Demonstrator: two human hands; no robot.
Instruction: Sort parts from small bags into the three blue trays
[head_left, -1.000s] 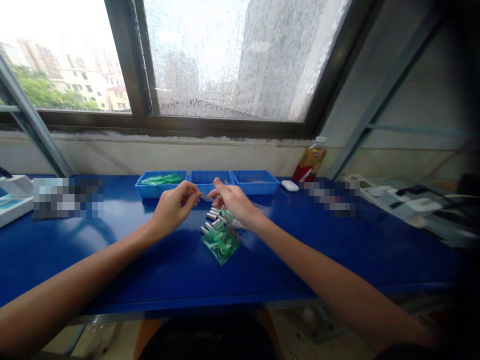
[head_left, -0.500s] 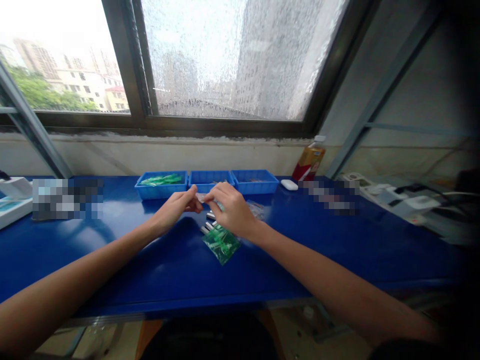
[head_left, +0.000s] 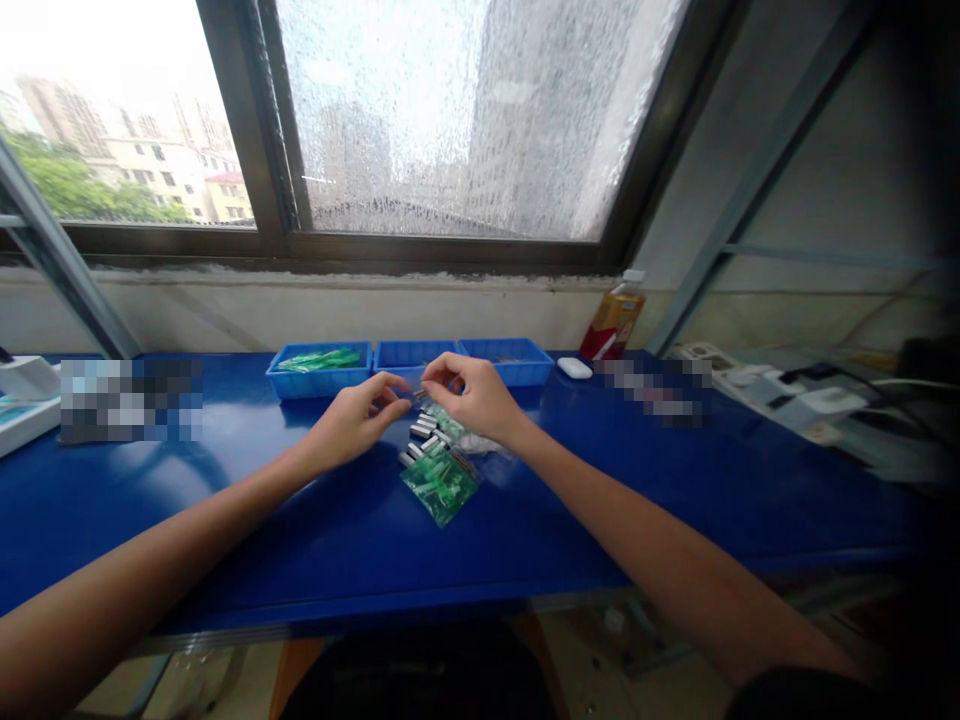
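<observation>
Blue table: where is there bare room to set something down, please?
Bare: between green packet and table's near edge; between right forearm and white object. Crowded: the middle, with left hand, right hand and silver pieces before blue trays.

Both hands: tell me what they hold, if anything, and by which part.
A small clear plastic piece seems pinched at its edge by the right hand; whether the left hand grips the opposite edge cannot be told.

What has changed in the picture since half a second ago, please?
The right hand has shifted upward in view, uncovering more metal pieces; the left hand has shifted its fingers. Clear plastic shows between them; whether either let go is unclear. The green bag and blue trays stayed put.
</observation>
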